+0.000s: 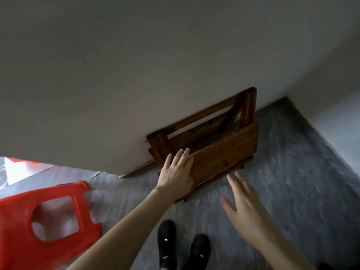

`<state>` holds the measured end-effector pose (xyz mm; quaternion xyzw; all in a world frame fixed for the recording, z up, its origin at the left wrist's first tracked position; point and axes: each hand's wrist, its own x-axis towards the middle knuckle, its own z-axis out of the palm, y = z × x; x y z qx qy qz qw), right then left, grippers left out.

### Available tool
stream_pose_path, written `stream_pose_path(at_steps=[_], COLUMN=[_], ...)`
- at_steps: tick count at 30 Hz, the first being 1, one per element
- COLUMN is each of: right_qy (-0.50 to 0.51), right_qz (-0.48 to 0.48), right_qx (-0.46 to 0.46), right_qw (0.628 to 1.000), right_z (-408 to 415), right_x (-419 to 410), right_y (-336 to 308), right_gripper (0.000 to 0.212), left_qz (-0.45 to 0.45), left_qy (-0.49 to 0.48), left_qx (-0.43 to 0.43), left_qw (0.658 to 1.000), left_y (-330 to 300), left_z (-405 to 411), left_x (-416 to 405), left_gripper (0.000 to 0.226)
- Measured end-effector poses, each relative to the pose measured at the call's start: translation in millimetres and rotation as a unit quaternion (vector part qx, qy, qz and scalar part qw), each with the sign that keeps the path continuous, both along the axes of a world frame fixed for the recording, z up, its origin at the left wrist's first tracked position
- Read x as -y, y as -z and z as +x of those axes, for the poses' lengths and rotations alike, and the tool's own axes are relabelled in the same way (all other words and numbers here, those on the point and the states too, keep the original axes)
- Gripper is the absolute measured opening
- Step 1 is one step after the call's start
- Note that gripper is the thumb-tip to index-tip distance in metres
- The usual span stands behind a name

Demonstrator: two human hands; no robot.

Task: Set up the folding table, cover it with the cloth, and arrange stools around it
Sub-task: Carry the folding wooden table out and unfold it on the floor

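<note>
A dark brown wooden folding table [224, 152] stands folded on the floor, its leg frame leaning against the pale wall. My left hand [176, 173] lies flat with straight fingers on the near left end of the tabletop panel. My right hand [243, 203] hovers open in the air just in front of the table's lower edge, fingers spread, touching nothing. A red plastic stool [44, 221] sits at the lower left. No cloth is in view.
The pale wall [136, 75] fills the upper view and meets a side wall at a corner on the right. The floor [292, 172] is grey and mottled. My two black shoes [183, 248] stand at the bottom centre. Something red and white shows at far left.
</note>
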<state>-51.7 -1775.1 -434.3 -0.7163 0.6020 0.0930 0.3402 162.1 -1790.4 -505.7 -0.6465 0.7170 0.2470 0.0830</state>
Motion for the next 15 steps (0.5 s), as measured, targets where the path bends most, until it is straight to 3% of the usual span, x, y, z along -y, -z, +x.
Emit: stream_pose_path(at_steps=[5, 10, 15], right_qy=[-0.055, -0.068, -0.081], right_qz=[0.012, 0.000, -0.035], right_qx=[-0.008, 0.000, -0.003], right_qw=[0.998, 0.998, 0.996], right_z=[17, 49, 69], right_x=[22, 43, 59], right_y=[35, 64, 77], right_gripper=[0.069, 0.066, 0.065], left_qz=[0.011, 0.007, 0.001], left_qy=[0.084, 0.239, 0.253], left_qx=[0.134, 0.249, 0.301], left_qw=[0.987, 0.939, 0.920], left_y=[54, 79, 82], left_z=[35, 48, 52], left_x=[15, 42, 69], left_gripper=[0.071, 0.066, 0.054])
